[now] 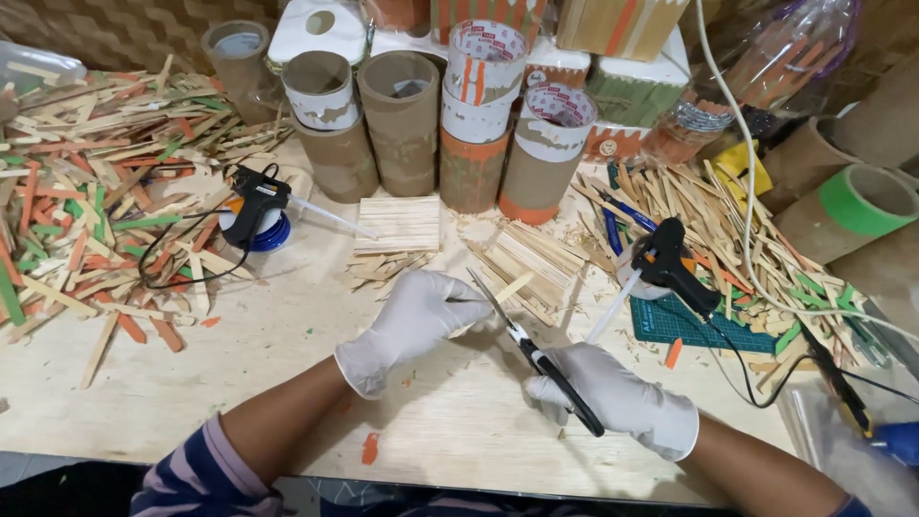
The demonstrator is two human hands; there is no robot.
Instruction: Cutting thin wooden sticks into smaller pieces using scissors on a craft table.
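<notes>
The right hand [617,397] grasped black scissors [536,354], blades around a wooden stick [509,287] pinched by the left hand [416,321], near the stick pile [531,263].

Craft workshop, hobby bench. Evidence: pale wooden worktop [239,373] littered with shavings and offcuts; heaps of flat wooden craft sticks [86,191], plain, orange and green; cardboard tubes [402,120] standing in row at back, some wrapped in stick cladding; two black glue guns [251,203] [670,263] with cords; green cutting mat [689,330]; green tape roll [866,201]; glued stick panel [400,225]; woven wall behind. Gloved hands with scissors [536,359].
</notes>
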